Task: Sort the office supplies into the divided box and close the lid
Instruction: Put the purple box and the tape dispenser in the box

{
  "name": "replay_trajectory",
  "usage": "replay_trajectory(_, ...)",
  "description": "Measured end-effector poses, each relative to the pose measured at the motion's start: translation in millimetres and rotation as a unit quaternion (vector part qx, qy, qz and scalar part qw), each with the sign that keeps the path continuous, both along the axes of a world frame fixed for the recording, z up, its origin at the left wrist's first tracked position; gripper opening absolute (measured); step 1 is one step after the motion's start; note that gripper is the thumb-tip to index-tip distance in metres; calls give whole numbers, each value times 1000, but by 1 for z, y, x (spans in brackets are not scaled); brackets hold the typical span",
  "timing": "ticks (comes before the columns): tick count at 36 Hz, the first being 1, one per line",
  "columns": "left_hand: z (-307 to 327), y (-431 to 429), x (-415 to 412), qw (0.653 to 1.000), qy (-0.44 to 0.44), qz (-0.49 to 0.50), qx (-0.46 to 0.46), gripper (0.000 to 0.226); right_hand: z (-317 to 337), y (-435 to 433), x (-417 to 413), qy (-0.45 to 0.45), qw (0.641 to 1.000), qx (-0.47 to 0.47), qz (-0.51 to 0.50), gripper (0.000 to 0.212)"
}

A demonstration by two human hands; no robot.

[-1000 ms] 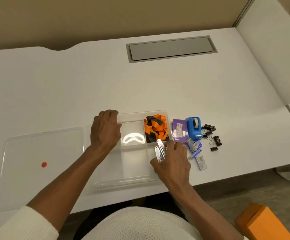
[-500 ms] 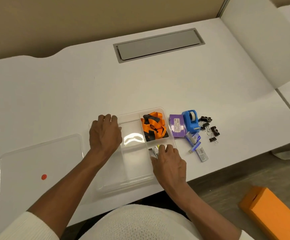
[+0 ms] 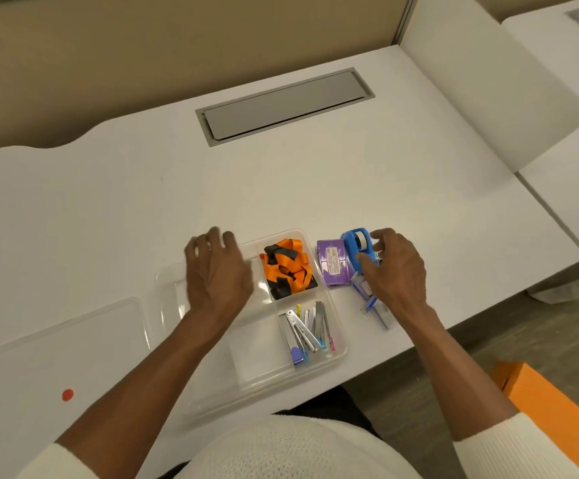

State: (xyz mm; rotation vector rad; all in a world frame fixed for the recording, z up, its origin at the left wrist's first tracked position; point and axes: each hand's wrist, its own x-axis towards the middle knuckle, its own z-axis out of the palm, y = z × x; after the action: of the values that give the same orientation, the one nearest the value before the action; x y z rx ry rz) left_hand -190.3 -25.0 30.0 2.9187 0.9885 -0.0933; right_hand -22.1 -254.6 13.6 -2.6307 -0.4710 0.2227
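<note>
A clear divided box point(image 3: 212, 392) lies near the desk's front edge. Its far right compartment holds orange and black lanyards point(image 3: 286, 267); the near right one holds several metal clips point(image 3: 307, 328). My left hand point(image 3: 215, 271) rests flat on the box's far left part, holding nothing. My right hand point(image 3: 393, 267) hovers to the right of the box with fingers spread around a blue tape dispenser point(image 3: 357, 243), not closed on it. A purple box point(image 3: 333, 262) lies between the dispenser and the divided box. Small staple packs point(image 3: 379, 311) lie partly hidden under my right hand.
The clear lid point(image 3: 49, 357) with a red dot lies flat to the left of the box. A grey cable hatch point(image 3: 281, 105) is set into the desk farther back. An orange box point(image 3: 551, 406) stands on the floor at the right.
My right hand put the metal clips into the near right compartment, let go, and moved right to the blue tape dispenser. My left hand stayed on the box.
</note>
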Motion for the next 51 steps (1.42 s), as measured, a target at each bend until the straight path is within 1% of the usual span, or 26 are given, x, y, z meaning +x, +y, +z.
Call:
replay_trajectory(4,5,-29,50,992,-32,-117,-44,71,-7,3,28,19,999,-16,48,69)
replay_trajectory(6,3,-45,74,982,-23,-178,-56,82,-9,7,36,22,997,-36,67,78)
replay_trajectory(8,-3,-59,96,972,13,-231,-51,90,-12,12,42,28,995,-56,79,83)
replay_trajectory(10,-12,-71,113,962,56,-262,-46,95,-15,16,47,33,993,-71,90,84)
replay_trajectory(15,-34,-88,133,947,147,-281,-43,108,-24,19,55,32,991,-78,104,79)
replay_trajectory(17,-42,-91,137,946,159,-280,-32,112,-26,20,58,37,992,-75,98,76)
replay_trajectory(21,-52,-96,144,953,138,-267,-34,111,-28,18,63,45,992,-63,95,69)
replay_trajectory(23,-54,-97,147,953,130,-269,-45,104,-29,18,64,48,993,-55,88,65)
replay_trajectory(24,-55,-96,147,954,123,-267,-54,97,-30,18,65,52,994,-50,82,65)
replay_trajectory(26,-54,-95,147,957,111,-259,-70,83,-30,19,66,60,995,-37,65,66)
replay_trajectory(27,-53,-94,148,958,109,-253,-76,81,-29,19,67,64,996,-32,56,66)
replay_trajectory(30,-48,-90,148,962,97,-239,-86,83,-29,18,71,72,997,-8,27,64)
replay_trajectory(33,-42,-88,147,969,66,-221,-88,85,-25,16,75,74,997,29,-10,62)
replay_trajectory(37,-26,-85,144,980,33,-180,-82,91,-8,15,77,67,987,123,-74,58)
replay_trajectory(42,6,-74,131,984,-45,-141,-102,104,18,18,75,65,964,222,-128,53)
replay_trajectory(46,32,-58,104,980,-96,-96,-144,106,35,29,62,87,951,266,-131,51)
replay_trajectory(51,55,-22,49,976,-119,-36,-178,108,48,53,28,112,951,279,-70,51)
